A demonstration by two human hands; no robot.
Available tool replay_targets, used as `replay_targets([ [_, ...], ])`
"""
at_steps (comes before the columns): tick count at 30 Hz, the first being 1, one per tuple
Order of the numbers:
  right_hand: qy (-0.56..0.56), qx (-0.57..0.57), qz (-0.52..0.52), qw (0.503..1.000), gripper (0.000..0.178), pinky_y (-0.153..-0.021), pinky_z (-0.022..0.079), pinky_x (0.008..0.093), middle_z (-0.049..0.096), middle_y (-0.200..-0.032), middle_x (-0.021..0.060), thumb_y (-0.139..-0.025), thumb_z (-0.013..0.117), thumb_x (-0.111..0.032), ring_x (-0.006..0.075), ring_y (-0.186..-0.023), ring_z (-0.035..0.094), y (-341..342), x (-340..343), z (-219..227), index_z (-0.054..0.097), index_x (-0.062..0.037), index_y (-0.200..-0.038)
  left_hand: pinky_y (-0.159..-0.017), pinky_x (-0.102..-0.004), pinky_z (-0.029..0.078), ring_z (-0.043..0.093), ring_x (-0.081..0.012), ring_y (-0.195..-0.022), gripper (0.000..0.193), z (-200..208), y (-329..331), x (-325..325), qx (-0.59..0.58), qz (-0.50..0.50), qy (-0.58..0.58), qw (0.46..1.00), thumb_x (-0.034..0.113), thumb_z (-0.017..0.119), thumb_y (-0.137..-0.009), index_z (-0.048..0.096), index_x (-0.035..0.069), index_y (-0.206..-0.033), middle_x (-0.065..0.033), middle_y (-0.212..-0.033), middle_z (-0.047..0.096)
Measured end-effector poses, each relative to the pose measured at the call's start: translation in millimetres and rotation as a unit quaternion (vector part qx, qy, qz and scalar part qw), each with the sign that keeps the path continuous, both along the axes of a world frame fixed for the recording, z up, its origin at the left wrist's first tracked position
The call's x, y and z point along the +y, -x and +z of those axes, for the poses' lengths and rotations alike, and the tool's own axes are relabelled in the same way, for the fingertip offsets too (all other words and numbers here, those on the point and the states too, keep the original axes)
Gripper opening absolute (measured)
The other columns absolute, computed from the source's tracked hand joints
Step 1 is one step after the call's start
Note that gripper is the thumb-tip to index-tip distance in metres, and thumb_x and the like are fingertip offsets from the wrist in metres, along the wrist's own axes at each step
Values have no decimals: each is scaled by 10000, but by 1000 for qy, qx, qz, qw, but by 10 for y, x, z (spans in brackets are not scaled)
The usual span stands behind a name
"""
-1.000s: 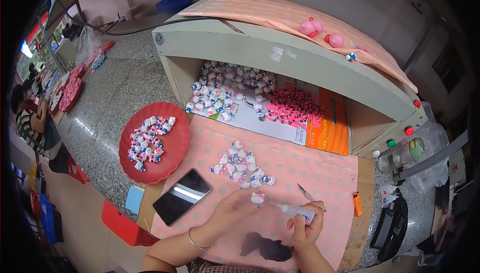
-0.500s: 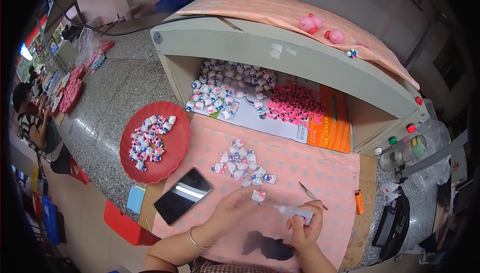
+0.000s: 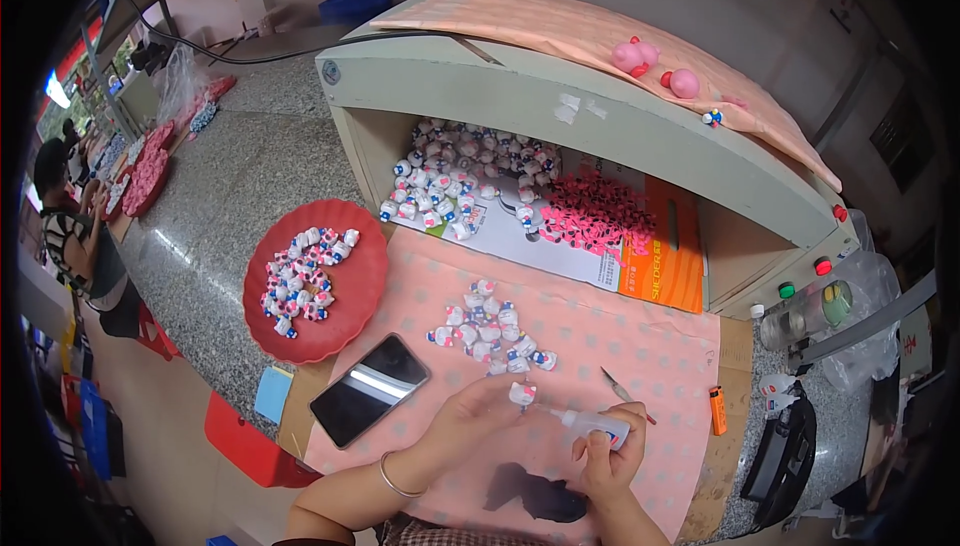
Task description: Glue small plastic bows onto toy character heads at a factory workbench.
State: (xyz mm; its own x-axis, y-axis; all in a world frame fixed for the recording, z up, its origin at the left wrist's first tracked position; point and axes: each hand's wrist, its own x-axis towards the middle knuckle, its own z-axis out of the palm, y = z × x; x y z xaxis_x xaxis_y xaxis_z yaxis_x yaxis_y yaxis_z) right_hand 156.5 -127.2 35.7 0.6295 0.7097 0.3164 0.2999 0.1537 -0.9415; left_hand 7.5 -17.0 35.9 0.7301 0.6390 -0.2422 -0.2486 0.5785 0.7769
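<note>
Pinched between the fingertips of my left hand [image 3: 468, 424] is a small white cat-shaped figurine [image 3: 522, 394] with a pink patch. My right hand [image 3: 612, 461] is wrapped round a translucent squeeze bottle [image 3: 592, 428] with a thin nozzle. Its tip points left and comes close to the figurine; whether they touch I cannot tell. Just beyond my left hand, a loose group of similar figurines [image 3: 487, 328] lies on the pink cloth [image 3: 570, 331]. A thin pointed tool with a reddish handle [image 3: 627, 395] lies beyond the bottle.
A red scalloped dish [image 3: 350, 316] of figurines stands left, near a black phone [image 3: 368, 390]. Ahead, a pale shelf box [image 3: 480, 96] holds heaped figurines [image 3: 440, 181] and small pink pieces [image 3: 600, 211]. An orange lighter [image 3: 718, 411] and black pouch [image 3: 785, 456] lie right; dark cloth [image 3: 540, 496] lies near.
The whole view has shifted slightly. Both hands keep nearly the same pose, with the figurine and the bottle still held close together.
</note>
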Motion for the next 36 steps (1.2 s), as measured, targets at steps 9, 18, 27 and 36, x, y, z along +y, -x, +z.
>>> replay_targets([
  [9,-9,-2,1,1000,157,-629,361,271,421,-780,102,-740,529,-76,176,-714,410,33,2,21,461,13,-849,-857,-293,454,525,-157,-997,402,-6,9,-12,30,-13,-46,998,8,509,-831,416,46,-1220,-67,-1113,509],
  [18,-8,-11,-2,1000,146,-630,361,279,424,-776,106,-706,527,-49,187,-708,414,26,14,-30,472,5,-830,-851,-276,457,522,-157,-1004,394,-26,4,-12,42,-21,-74,996,-1,522,-820,429,29,-1201,-62,-1161,475],
  [27,-13,20,-10,1000,154,-630,360,279,415,-779,105,-710,536,-66,186,-711,415,46,5,15,474,5,-833,-669,-183,414,494,-40,-754,379,9,-28,-32,42,12,-58,997,18,549,-808,484,84,-1176,13,-860,547],
  [36,1,-5,7,1000,152,-612,362,271,416,-778,106,-700,529,-39,182,-695,418,35,26,7,474,2,-836,-602,-165,386,461,-24,-678,378,24,-34,-35,57,18,-66,996,21,562,-802,494,86,-1169,31,-804,542],
])
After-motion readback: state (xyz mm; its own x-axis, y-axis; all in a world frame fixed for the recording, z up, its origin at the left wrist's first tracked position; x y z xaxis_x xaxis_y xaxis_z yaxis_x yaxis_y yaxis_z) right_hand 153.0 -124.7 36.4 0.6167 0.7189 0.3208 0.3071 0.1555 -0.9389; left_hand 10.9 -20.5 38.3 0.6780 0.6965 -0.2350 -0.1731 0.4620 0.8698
